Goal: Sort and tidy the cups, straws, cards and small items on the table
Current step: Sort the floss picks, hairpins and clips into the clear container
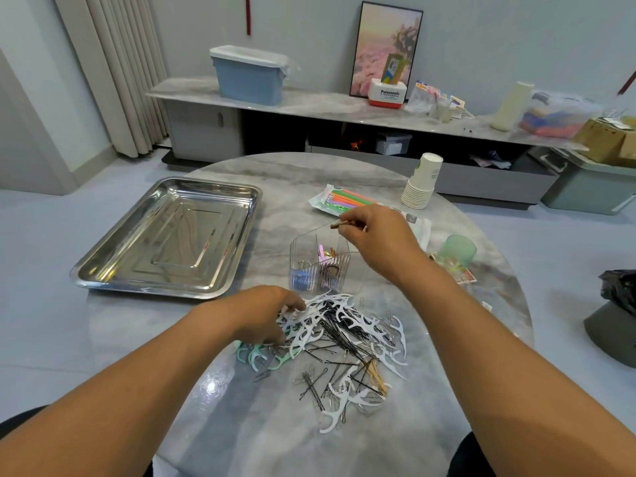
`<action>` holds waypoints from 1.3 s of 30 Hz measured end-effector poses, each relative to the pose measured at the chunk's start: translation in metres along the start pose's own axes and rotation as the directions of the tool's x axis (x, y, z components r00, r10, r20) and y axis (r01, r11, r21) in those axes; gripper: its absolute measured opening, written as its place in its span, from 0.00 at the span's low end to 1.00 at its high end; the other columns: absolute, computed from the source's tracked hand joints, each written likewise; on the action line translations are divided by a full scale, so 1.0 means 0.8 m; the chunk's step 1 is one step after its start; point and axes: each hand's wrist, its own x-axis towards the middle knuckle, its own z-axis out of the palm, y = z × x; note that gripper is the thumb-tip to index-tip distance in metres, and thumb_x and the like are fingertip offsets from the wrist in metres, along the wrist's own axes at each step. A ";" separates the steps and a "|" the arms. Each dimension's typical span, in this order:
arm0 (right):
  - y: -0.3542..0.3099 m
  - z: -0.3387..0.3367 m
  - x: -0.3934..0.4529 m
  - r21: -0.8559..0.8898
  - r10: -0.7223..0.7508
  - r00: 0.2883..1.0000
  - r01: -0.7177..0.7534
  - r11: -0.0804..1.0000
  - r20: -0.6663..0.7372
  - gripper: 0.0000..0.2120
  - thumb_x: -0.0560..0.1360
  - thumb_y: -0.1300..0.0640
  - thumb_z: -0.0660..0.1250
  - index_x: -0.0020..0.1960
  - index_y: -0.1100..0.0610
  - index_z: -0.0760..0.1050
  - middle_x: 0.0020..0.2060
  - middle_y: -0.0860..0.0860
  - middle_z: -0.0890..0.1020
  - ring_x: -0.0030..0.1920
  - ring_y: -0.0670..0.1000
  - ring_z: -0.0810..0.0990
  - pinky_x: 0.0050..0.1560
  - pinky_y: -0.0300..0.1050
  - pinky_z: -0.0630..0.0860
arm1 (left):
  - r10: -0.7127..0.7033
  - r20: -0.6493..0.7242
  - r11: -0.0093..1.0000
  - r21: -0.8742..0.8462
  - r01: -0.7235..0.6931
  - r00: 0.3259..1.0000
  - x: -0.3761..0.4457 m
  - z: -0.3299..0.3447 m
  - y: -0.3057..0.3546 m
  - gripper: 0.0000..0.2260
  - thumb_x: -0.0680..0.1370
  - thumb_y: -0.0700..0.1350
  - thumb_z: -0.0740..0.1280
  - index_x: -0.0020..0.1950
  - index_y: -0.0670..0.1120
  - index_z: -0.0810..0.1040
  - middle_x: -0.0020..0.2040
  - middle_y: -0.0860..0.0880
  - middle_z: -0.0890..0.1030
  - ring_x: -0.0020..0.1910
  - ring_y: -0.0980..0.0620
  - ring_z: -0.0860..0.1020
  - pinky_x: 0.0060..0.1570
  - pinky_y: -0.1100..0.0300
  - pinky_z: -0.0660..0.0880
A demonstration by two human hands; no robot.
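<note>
A mixed pile (347, 342) of white and green floss picks, black bobby pins and paper clips lies on the round marble table (241, 425). My left hand (261, 313) rests on the pile's left edge, fingers curled among white floss picks. My right hand (373, 232) pinches a small brown hair clip (339, 224) just above the clear divided organizer (318, 265), which holds a few clips and hair ties. A pack of coloured straws (344, 199), a stack of paper cups (421, 182), a green cup (457, 249) and cards (464, 273) sit further back and right.
A bare steel tray (165, 235) lies at the table's left. Behind the table runs a low cabinet with a blue bin (249, 75), a picture and bags. A black bag on a stool (619, 304) stands at the right.
</note>
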 end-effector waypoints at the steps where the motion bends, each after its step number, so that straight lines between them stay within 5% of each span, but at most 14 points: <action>1: -0.002 0.009 0.001 -0.072 0.007 1.000 -0.005 0.997 0.027 0.17 0.79 0.49 0.70 0.67 0.49 0.79 0.54 0.48 0.85 0.55 0.53 0.81 0.58 0.52 0.76 | -0.008 -0.004 1.000 -0.024 0.008 1.000 -0.001 -0.001 -0.001 0.31 0.75 0.43 0.76 0.74 0.61 0.70 0.65 0.54 0.76 0.50 0.55 0.80 0.45 0.63 0.78; 3: -0.003 0.022 0.000 -0.170 0.018 0.997 -0.005 0.985 0.079 0.22 0.79 0.47 0.70 0.72 0.47 0.74 0.58 0.50 0.82 0.58 0.54 0.80 0.63 0.55 0.74 | -0.054 -0.025 0.997 -0.057 0.053 0.998 -0.003 -0.004 -0.007 0.31 0.74 0.41 0.75 0.74 0.58 0.71 0.65 0.54 0.76 0.47 0.55 0.80 0.40 0.65 0.77; 5: -0.005 0.025 -0.001 -0.183 0.003 0.999 0.007 0.983 0.054 0.20 0.79 0.46 0.70 0.70 0.47 0.75 0.58 0.50 0.80 0.56 0.54 0.80 0.63 0.56 0.74 | -0.123 -0.042 0.992 -0.004 0.122 0.992 -0.005 -0.011 -0.015 0.29 0.74 0.43 0.76 0.73 0.55 0.71 0.66 0.53 0.77 0.53 0.53 0.78 0.46 0.62 0.74; 8: -0.013 0.015 -0.003 -0.095 -0.042 0.999 0.040 0.995 -0.015 0.05 0.79 0.49 0.70 0.52 0.49 0.82 0.46 0.46 0.83 0.48 0.51 0.81 0.50 0.51 0.78 | -0.240 0.019 0.970 0.045 0.239 0.971 -0.010 -0.015 -0.024 0.31 0.71 0.48 0.79 0.72 0.53 0.72 0.63 0.51 0.77 0.56 0.49 0.77 0.49 0.60 0.74; 11: -0.016 0.011 -0.015 -0.034 -0.061 0.969 0.072 0.997 0.238 0.04 0.77 0.53 0.73 0.43 0.48 0.82 0.39 0.42 0.83 0.41 0.43 0.81 0.48 0.45 0.80 | -0.261 0.054 0.964 0.075 0.257 0.964 -0.010 -0.011 -0.024 0.32 0.68 0.50 0.81 0.69 0.52 0.72 0.59 0.52 0.77 0.52 0.49 0.76 0.41 0.61 0.72; 13: -0.013 0.024 -0.030 -0.053 -0.071 0.884 0.107 0.993 0.462 0.03 0.76 0.54 0.74 0.50 0.47 0.83 0.46 0.42 0.84 0.46 0.41 0.81 0.57 0.45 0.80 | -0.225 0.055 0.972 0.090 0.219 0.973 -0.010 -0.007 -0.021 0.31 0.68 0.49 0.82 0.67 0.53 0.72 0.54 0.54 0.75 0.50 0.51 0.75 0.36 0.63 0.68; 17: -0.008 0.071 -0.052 -0.180 -0.108 0.774 0.277 0.944 0.625 0.34 0.71 0.48 0.78 0.74 0.45 0.71 0.72 0.49 0.73 0.69 0.52 0.73 0.69 0.51 0.70 | -0.110 0.093 0.994 0.022 0.108 0.990 -0.006 -0.002 -0.013 0.28 0.66 0.47 0.83 0.62 0.58 0.76 0.47 0.57 0.75 0.45 0.54 0.76 0.37 0.62 0.72; 20: -0.006 0.088 -0.053 -0.250 -0.146 0.756 0.382 0.890 0.638 0.42 0.69 0.41 0.78 0.78 0.44 0.64 0.76 0.48 0.67 0.74 0.53 0.67 0.72 0.56 0.67 | -0.055 0.089 0.998 -0.014 0.056 0.995 -0.004 0.001 -0.012 0.25 0.68 0.45 0.82 0.60 0.60 0.78 0.51 0.56 0.78 0.46 0.55 0.78 0.41 0.63 0.74; 23: -0.003 0.085 -0.055 -0.253 -0.108 0.750 0.351 0.902 0.653 0.40 0.69 0.38 0.77 0.77 0.43 0.66 0.75 0.47 0.70 0.73 0.52 0.70 0.71 0.56 0.68 | -0.053 0.043 0.998 -0.023 0.054 0.998 -0.001 0.003 -0.018 0.25 0.69 0.46 0.80 0.62 0.60 0.78 0.50 0.57 0.78 0.45 0.58 0.77 0.38 0.65 0.71; 25: -0.003 0.074 -0.053 -0.200 -0.050 0.787 0.217 0.955 0.615 0.31 0.71 0.39 0.76 0.71 0.43 0.72 0.71 0.46 0.75 0.68 0.52 0.75 0.65 0.54 0.73 | -0.069 -0.021 0.998 -0.007 0.069 0.997 0.000 0.002 -0.021 0.22 0.70 0.46 0.79 0.62 0.59 0.77 0.49 0.58 0.78 0.45 0.59 0.77 0.37 0.67 0.70; 28: 0.007 0.045 -0.037 -0.217 0.037 0.895 0.067 0.974 0.445 0.05 0.76 0.52 0.72 0.51 0.47 0.80 0.52 0.46 0.83 0.54 0.52 0.81 0.52 0.50 0.79 | -0.033 -0.107 0.999 -0.032 0.030 0.994 0.004 0.003 -0.016 0.18 0.73 0.48 0.76 0.61 0.58 0.78 0.49 0.58 0.78 0.43 0.61 0.76 0.36 0.68 0.68; 30: 0.023 0.025 -0.029 -0.303 0.130 0.944 -0.034 0.953 0.304 0.07 0.76 0.60 0.67 0.43 0.49 0.78 0.43 0.47 0.83 0.46 0.53 0.82 0.48 0.51 0.81 | 0.010 -0.132 0.994 -0.110 -0.024 0.991 0.008 0.005 -0.007 0.18 0.75 0.50 0.75 0.64 0.58 0.76 0.53 0.58 0.78 0.46 0.61 0.77 0.40 0.67 0.70; 34: 0.063 -0.001 -0.021 -0.438 0.269 0.958 -0.203 0.876 0.095 0.06 0.75 0.61 0.65 0.48 0.54 0.80 0.47 0.53 0.83 0.49 0.59 0.81 0.49 0.51 0.80 | 0.064 -0.199 0.977 -0.188 -0.102 0.978 0.017 0.012 0.009 0.25 0.77 0.52 0.73 0.73 0.60 0.70 0.69 0.56 0.74 0.61 0.56 0.76 0.57 0.59 0.74; 39: 0.116 -0.021 -0.007 -0.439 0.324 0.938 -0.343 0.830 -0.121 0.16 0.77 0.56 0.66 0.64 0.51 0.76 0.61 0.57 0.76 0.62 0.61 0.74 0.61 0.55 0.69 | 0.103 -0.214 0.979 -0.152 -0.137 0.972 0.027 0.016 0.020 0.33 0.79 0.53 0.71 0.80 0.62 0.58 0.79 0.55 0.63 0.75 0.52 0.66 0.73 0.54 0.64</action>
